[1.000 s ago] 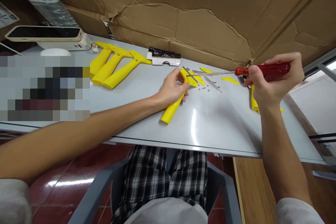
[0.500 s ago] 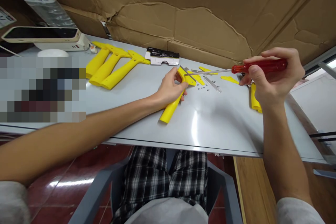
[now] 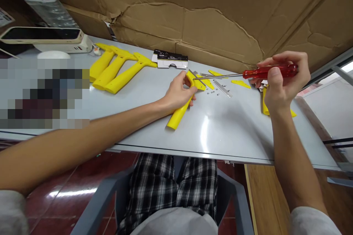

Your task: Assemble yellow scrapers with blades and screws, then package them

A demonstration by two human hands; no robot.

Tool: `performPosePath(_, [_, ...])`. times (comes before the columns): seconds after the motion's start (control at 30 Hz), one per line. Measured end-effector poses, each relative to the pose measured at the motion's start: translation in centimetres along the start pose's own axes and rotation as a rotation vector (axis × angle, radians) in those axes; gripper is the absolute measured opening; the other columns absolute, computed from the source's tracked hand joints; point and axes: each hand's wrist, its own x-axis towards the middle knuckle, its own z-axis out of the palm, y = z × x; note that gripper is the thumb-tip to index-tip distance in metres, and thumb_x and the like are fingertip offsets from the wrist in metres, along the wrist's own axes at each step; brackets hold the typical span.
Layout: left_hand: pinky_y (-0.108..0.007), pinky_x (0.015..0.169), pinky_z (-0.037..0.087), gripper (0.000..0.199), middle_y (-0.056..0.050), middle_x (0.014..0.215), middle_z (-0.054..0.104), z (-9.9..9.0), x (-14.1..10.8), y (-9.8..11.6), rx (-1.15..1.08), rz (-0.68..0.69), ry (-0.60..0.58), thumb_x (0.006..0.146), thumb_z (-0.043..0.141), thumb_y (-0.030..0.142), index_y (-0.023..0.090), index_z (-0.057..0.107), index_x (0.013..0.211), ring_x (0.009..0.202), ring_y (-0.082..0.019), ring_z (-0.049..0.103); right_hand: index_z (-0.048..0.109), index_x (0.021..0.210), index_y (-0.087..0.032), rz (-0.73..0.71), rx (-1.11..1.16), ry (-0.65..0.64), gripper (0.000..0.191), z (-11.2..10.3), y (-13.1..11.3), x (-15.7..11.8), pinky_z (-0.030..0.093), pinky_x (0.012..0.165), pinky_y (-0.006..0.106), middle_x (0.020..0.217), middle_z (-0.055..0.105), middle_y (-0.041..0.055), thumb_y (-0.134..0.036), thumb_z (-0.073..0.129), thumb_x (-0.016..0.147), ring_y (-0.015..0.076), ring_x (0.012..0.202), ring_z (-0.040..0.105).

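Note:
My left hand (image 3: 178, 93) is closed around a yellow plastic scraper (image 3: 179, 114) near its head, the handle slanting down toward the table's front edge. In my right hand (image 3: 286, 86) is a screwdriver (image 3: 271, 72) with a red handle, fingers wrapped round it. Its long metal shaft points left, and the tip meets the scraper's head. Just right of that head lie several small screws (image 3: 212, 92), a metal blade (image 3: 223, 89) and loose yellow plates (image 3: 240, 83). Another yellow handle (image 3: 265, 104) is partly hidden behind my right hand.
Several yellow scraper handles (image 3: 125, 75) lie at the left of the white table (image 3: 228, 136). Small black-and-white boxes (image 3: 172, 60) sit near the cardboard (image 3: 179, 18) at the back. A phone (image 3: 41, 35) and a water bottle (image 3: 51, 7) stand far left; a blurred patch covers the area below.
My right hand has turned a little around the screwdriver handle and shifted slightly left, the thumb now more upright. My left hand and the scraper have stayed in place.

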Motion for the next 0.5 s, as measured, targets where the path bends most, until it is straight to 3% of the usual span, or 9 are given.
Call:
performPosePath(0.27, [-0.026, 0.043, 0.056, 0.026, -0.01, 0.115, 0.073, 0.2, -0.2, 0.5, -0.12, -0.073, 0.04, 0.091, 0.078, 0.009, 0.02, 0.055, 0.098, 0.062, -0.014, 0.074, 0.066, 0.103, -0.024, 0.057, -0.015, 0.064, 0.028, 0.3, -0.3, -0.6, 0.044, 0.038, 0.027, 0.082, 0.074, -0.0024, -0.037, 0.083, 0.085, 0.0128, 0.047, 0.062])
performPosePath(0.5, [-0.027, 0.048, 0.059, 0.026, -0.01, 0.108, 0.078, 0.5, -0.5, 1.2, -0.177, -0.107, 0.048, 0.094, 0.08, 0.012, 0.019, 0.057, 0.103, 0.066, -0.017, 0.077, 0.066, 0.096, -0.026, 0.029, -0.084, 0.151, 0.039, 0.7, 0.2, -0.7, 0.041, 0.037, 0.027, 0.075, 0.071, -0.0032, -0.056, 0.086, 0.082, 0.0126, 0.043, 0.058])
